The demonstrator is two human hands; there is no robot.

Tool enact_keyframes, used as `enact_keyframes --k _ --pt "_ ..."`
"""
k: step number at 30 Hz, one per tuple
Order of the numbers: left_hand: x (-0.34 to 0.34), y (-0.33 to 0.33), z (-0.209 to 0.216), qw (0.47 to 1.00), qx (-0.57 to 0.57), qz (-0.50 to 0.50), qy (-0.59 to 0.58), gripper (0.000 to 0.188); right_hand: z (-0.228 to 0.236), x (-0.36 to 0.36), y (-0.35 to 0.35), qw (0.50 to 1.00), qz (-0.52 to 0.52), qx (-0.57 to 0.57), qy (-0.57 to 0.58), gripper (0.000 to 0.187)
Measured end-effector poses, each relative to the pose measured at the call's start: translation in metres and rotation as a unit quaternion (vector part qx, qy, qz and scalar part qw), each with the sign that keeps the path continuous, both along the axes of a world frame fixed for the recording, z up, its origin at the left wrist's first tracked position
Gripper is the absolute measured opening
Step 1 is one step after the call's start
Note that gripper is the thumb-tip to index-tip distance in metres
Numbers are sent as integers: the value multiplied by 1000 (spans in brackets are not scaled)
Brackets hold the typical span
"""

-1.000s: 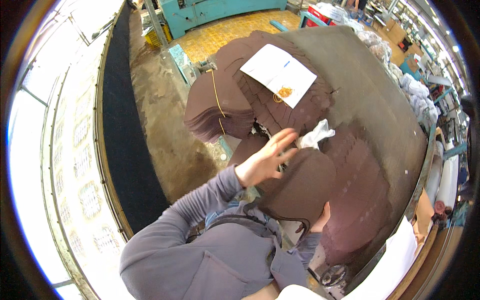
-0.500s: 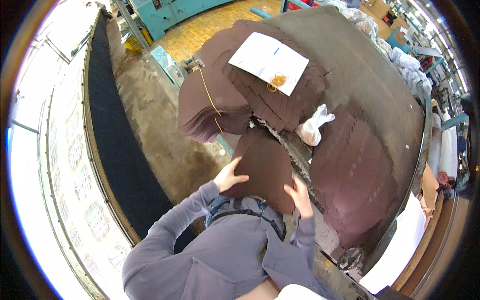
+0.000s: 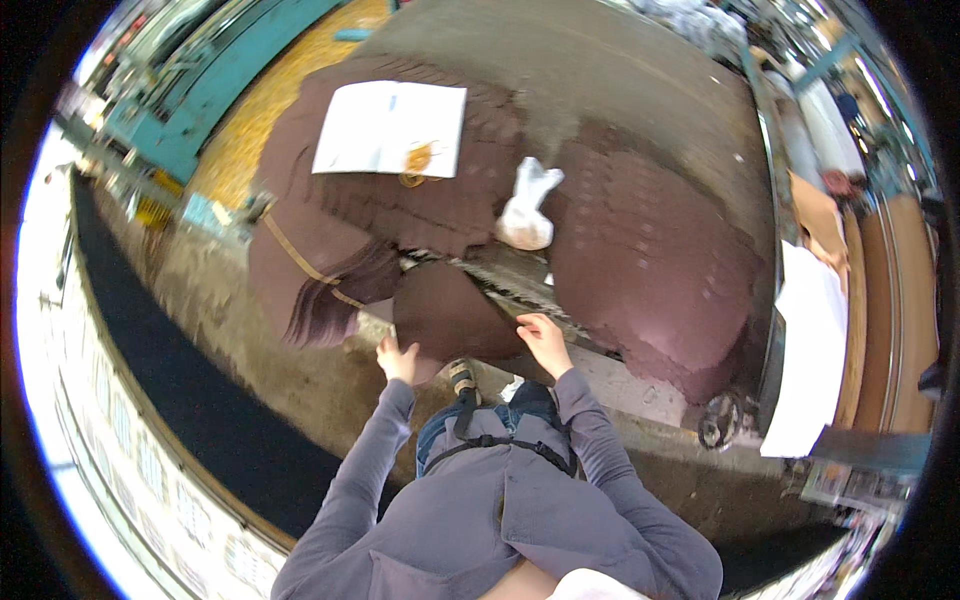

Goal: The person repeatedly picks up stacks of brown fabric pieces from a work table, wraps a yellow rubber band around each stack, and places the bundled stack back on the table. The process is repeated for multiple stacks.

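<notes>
A dark brown cut piece of sheet material (image 3: 452, 312) lies in front of me, reaching from the table's near edge toward my body. My left hand (image 3: 397, 358) is at its lower left edge, thumb and fingers apart around the rim. At the right corner, my right hand (image 3: 545, 345) has its fingers curled at the edge; the fingertips are partly hidden. Just left of the piece is a thick stack of similar brown pieces (image 3: 325, 265), with a yellow band across it.
An open white notebook (image 3: 385, 120) lies on overlapping brown pieces, with orange rubber bands (image 3: 417, 160) on its page. A knotted white plastic bag (image 3: 527, 215) sits beside more brown pieces (image 3: 650, 260) spread to the right. A long black strip (image 3: 200, 370) runs along the left.
My view has turned right, so the table and stack appear further left. Both hands remain at the brown piece's edges; the right hand's fingers are now more curled.
</notes>
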State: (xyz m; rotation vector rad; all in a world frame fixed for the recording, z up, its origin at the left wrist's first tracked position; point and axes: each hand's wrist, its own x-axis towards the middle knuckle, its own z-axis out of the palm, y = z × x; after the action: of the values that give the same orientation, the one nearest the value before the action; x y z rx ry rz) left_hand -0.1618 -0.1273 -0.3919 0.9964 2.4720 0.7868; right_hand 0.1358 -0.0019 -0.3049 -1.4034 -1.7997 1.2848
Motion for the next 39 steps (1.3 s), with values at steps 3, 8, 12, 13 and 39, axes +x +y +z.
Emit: enact_keyframes --k 3,8,12,13,39 --pt "23 16 43 951 240 53 -187 39 30 67 10 971 -144 -48 183 17" --pt "72 82 84 884 325 -16 -334 26 -4 242 20 694 -645 27 319 32" --pt "127 163 107 853 297 -138 -405 19 -36 307 2 707 -569 -58 417 41" --pt "148 184 116 854 270 -191 -403 19 -46 320 -3 720 -524 -114 441 46" --pt "433 622 101 866 -54 -486 107 57 9 235 27 512 -388 -326 693 38"
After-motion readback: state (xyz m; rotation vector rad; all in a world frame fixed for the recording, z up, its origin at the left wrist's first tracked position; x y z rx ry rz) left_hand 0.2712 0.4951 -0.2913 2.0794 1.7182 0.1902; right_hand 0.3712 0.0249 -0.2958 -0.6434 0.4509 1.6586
